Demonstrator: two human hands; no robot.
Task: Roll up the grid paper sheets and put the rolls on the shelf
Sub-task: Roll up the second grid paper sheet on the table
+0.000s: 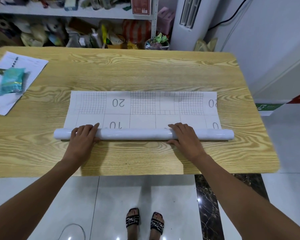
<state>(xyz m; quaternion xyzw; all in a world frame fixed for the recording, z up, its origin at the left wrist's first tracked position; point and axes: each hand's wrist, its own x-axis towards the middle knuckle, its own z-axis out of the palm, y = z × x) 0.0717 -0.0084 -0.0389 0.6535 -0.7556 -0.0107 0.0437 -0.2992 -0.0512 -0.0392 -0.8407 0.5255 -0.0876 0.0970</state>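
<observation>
Paper (145, 104) lay partly wound into a roll (133, 134) on the table (145, 71), the rest flat beyond. Our left hand (84, 135) and right hand (184, 135), well apart, each wrapped over the roll. We judged that even pushing would keep its ends square.

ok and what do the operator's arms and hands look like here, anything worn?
Nothing worn on them. Left hand and right hand: no gloves, no rings that I can see. Both forearms are uncovered right to the frame edge, with no sleeves, watch or wristbands in view. The only worn item visible is a pair of black sandals with a white pattern.
</observation>
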